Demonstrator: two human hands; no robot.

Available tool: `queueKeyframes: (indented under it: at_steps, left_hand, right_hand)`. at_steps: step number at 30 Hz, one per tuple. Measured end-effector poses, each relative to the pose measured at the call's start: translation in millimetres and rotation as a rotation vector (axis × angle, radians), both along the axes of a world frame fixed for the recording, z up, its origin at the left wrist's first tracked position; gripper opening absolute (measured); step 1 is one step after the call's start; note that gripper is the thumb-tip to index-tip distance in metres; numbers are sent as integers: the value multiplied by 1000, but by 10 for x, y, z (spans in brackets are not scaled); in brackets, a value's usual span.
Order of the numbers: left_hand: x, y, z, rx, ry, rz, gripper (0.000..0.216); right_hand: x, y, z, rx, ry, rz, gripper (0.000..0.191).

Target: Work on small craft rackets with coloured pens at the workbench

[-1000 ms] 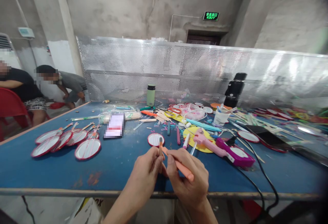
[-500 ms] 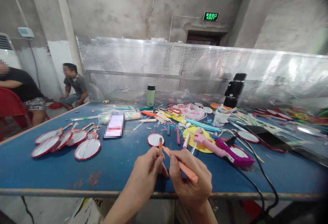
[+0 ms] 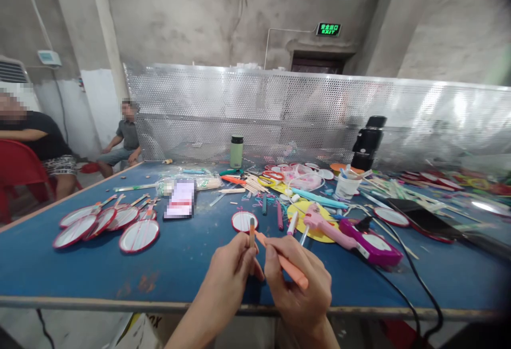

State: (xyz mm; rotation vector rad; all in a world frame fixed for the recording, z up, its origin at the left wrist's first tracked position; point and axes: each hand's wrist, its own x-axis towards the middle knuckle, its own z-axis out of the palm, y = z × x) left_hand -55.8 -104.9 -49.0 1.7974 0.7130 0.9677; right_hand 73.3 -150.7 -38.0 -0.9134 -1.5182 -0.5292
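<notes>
My left hand (image 3: 229, 270) pinches a small wooden stick (image 3: 252, 234) upright; its upper end is coloured orange with a dark tip. In my right hand (image 3: 300, 280) is an orange marker (image 3: 290, 267), held like a pen, its tip against or very close to the stick. Just beyond the stick lies a round white disc with a red rim (image 3: 244, 222). A pink glue gun (image 3: 325, 226) rests right of my hands, across a yellow disc (image 3: 313, 210). Capped markers, one teal (image 3: 264, 204) and one magenta (image 3: 280, 215), lie past my right hand.
Several red-rimmed discs on sticks (image 3: 139, 235) lie at left, near a phone (image 3: 180, 200). At the back stand a green bottle (image 3: 236, 152) and a black flask (image 3: 368, 143). A white cup (image 3: 346, 187), a purple device (image 3: 371, 242) and black cables are at right. Two people sit at far left.
The view has shifted slightly, so the table things sit a little lower and further right. Both hands keep the same hold on the stick and the marker.
</notes>
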Motion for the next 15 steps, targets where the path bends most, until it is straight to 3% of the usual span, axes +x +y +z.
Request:
queueKeyframes:
  at_steps: [15]
  left_hand:
    - [-6, -20, 28, 8, 5, 19, 25]
  right_hand:
    - [-2, -8, -7, -52, -24, 32, 12]
